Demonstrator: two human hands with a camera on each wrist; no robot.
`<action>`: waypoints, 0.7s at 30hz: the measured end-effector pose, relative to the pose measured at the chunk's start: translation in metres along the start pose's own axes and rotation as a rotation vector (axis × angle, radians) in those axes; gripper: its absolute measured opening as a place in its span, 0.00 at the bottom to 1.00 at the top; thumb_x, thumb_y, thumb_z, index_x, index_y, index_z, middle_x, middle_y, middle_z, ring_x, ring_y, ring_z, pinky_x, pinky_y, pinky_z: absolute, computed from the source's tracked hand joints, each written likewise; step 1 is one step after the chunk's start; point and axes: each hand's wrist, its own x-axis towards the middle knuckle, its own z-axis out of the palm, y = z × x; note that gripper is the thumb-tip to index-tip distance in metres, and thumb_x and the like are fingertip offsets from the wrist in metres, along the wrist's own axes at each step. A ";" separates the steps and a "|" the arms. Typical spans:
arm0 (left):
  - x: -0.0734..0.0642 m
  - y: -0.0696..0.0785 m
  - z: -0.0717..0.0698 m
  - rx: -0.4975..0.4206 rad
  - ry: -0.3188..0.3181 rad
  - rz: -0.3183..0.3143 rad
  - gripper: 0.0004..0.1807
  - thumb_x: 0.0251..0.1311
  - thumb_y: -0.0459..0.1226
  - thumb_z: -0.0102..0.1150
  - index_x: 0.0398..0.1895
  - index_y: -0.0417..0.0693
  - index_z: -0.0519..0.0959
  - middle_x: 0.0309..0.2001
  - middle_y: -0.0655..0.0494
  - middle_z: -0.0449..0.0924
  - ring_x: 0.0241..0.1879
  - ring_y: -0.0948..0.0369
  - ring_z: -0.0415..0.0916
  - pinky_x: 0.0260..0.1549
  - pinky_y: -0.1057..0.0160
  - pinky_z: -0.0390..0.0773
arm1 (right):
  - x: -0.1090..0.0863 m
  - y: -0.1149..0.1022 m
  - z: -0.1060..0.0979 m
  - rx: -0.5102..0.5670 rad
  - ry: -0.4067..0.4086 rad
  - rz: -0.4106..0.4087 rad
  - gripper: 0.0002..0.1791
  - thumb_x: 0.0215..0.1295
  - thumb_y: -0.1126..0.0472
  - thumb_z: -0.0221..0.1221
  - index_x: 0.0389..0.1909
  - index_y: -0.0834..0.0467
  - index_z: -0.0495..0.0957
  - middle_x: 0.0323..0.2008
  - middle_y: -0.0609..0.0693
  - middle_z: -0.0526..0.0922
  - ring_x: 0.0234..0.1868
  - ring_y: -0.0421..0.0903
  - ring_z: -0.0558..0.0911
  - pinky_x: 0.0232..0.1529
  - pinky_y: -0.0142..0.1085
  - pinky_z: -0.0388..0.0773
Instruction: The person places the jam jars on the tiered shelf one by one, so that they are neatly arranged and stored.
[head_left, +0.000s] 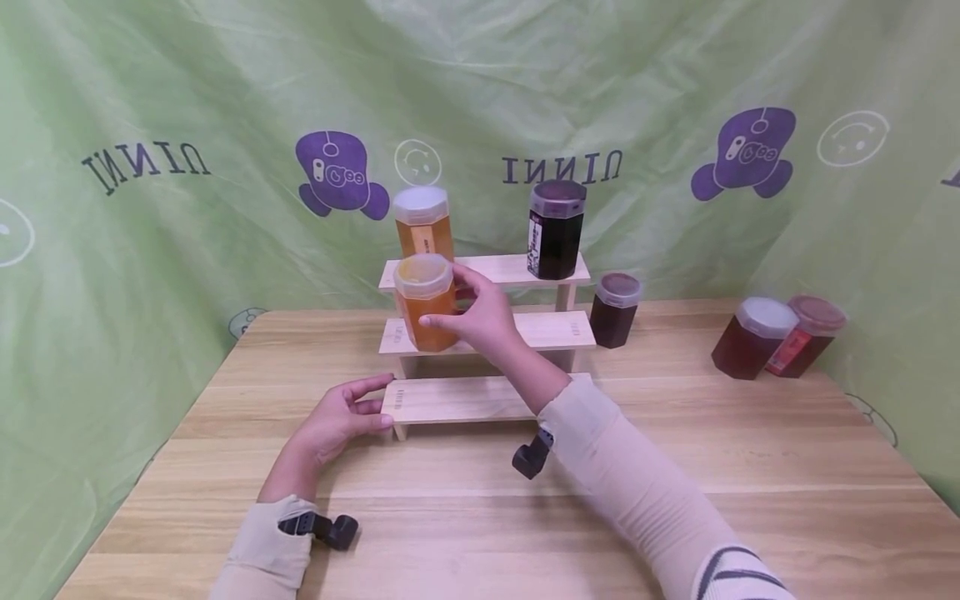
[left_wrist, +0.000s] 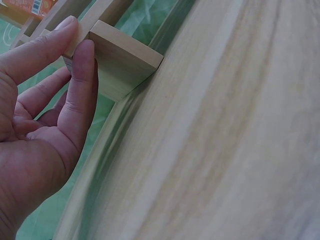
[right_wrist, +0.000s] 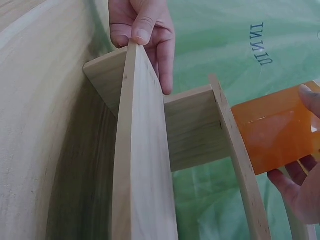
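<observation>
My right hand (head_left: pixel 483 315) holds an amber jar (head_left: pixel 427 317) with a translucent lid at the left end of the middle step. In the right wrist view the orange jar (right_wrist: pixel 275 130) has its base right at that step. A three-step wooden display rack (head_left: pixel 465 400) stands on the table. With thumb and fingers, my left hand (head_left: pixel 341 421) pinches the left end of its lowest step, as the left wrist view also shows on the board's corner (left_wrist: pixel 80 35). Behind the held jar, a second amber jar (head_left: pixel 423 212) stands on the top step.
A dark jar (head_left: pixel 557 233) sits at the top step's right end. Another dark jar (head_left: pixel 615 312) stands on the table (head_left: pixel 465 517) beside the rack. Two reddish jars, one white-lidded (head_left: pixel 750 342) and one red-lidded (head_left: pixel 806 337), are farther right. A green printed curtain (head_left: pixel 480 83) hangs behind.
</observation>
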 end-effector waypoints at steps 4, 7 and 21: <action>0.000 -0.001 0.000 0.001 -0.002 0.004 0.44 0.49 0.20 0.67 0.71 0.30 0.58 0.50 0.43 0.80 0.44 0.58 0.82 0.40 0.61 0.84 | -0.003 0.004 -0.003 0.013 -0.005 0.022 0.40 0.47 0.57 0.77 0.63 0.53 0.72 0.53 0.48 0.78 0.52 0.46 0.79 0.49 0.39 0.81; 0.000 0.000 0.000 0.000 0.000 0.009 0.44 0.49 0.20 0.67 0.71 0.30 0.58 0.50 0.43 0.80 0.44 0.58 0.82 0.40 0.61 0.84 | -0.006 0.007 -0.006 0.050 -0.008 0.038 0.36 0.48 0.60 0.76 0.61 0.54 0.74 0.52 0.49 0.78 0.51 0.48 0.80 0.47 0.38 0.82; 0.000 -0.002 -0.001 -0.004 -0.014 0.022 0.44 0.50 0.21 0.67 0.71 0.28 0.56 0.51 0.42 0.80 0.45 0.58 0.82 0.41 0.61 0.84 | -0.018 0.014 -0.026 0.110 -0.007 0.005 0.27 0.50 0.63 0.74 0.54 0.56 0.78 0.50 0.49 0.80 0.51 0.51 0.79 0.51 0.38 0.80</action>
